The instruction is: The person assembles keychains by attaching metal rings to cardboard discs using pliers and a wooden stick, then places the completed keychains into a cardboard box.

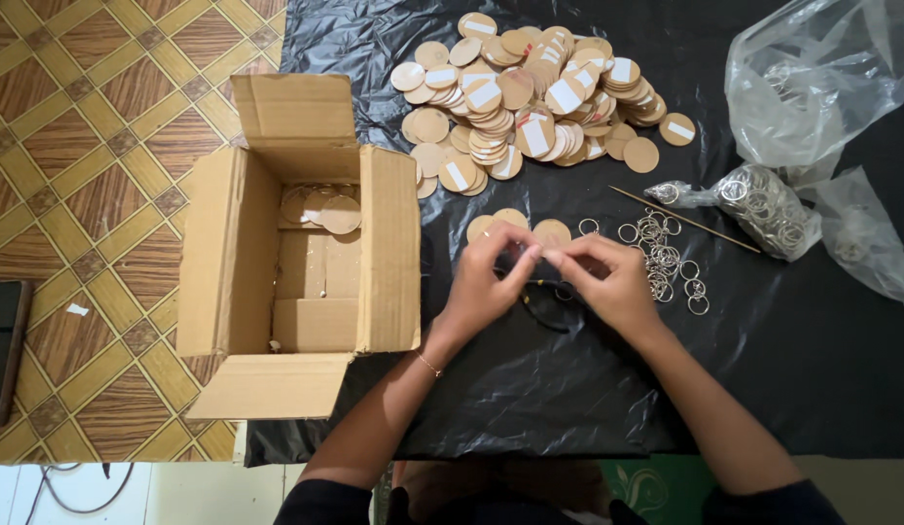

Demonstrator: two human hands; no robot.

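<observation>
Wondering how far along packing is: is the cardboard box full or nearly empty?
Nearly empty: the cardboard box is open, with only a few wooden discs inside.

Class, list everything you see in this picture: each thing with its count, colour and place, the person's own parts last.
wooden discs: large heap, tan, top centre of sheet
black sheet: one, covers the work surface
cardboard box: one, brown, open, left; a few discs inside
loose key rings: many, silver, right of hands
bagged rings: one clear bag, right
plastic bag: one, clear, top right
thin stick: one, above the rings
phone: one, dark, far left floor
left hand: pinching something small, centre
right hand: pinching alongside, centre
</observation>
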